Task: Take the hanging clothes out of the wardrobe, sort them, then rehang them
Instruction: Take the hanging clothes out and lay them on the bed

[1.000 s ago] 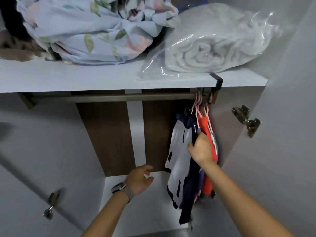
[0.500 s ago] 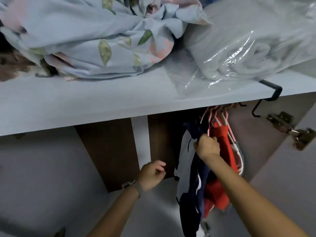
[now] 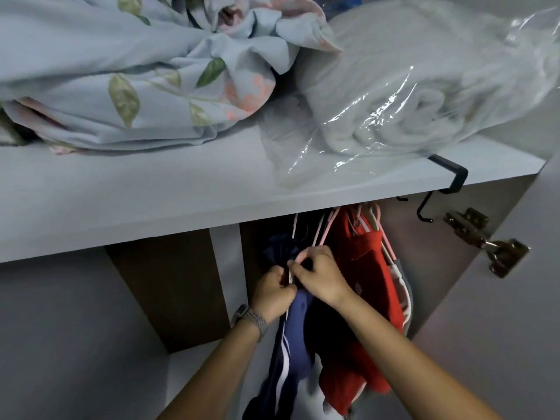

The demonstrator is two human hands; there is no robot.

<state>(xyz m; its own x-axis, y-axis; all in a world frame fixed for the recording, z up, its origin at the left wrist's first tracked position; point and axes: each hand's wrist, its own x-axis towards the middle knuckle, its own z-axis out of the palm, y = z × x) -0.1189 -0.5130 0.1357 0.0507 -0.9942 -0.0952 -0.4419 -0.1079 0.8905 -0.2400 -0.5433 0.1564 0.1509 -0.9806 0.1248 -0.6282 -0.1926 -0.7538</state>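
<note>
Left hand (image 3: pixel 272 294) has come up from open space to join right hand (image 3: pixel 321 278) at navy garment (image 3: pixel 292 338) — both now curled, gripping its top at hanger. Garment hangs under white shelf (image 3: pixel 151 207), just left of red garment (image 3: pixel 363 268) on pink hangers (image 3: pixel 385 237). Floral bedding (image 3: pixel 121 71) on shelf above — bagged white blanket (image 3: pixel 409 95) beside it.

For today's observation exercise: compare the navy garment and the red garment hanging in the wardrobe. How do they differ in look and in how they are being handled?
The navy garment is dark blue with white stripes; the red garment is plain red apart from pale trim at its edge. Both the left hand and the right hand grip the navy garment near its top, while neither grips the red one. The navy garment hangs left of the red one. Both hang on hangers under the shelf.
</note>
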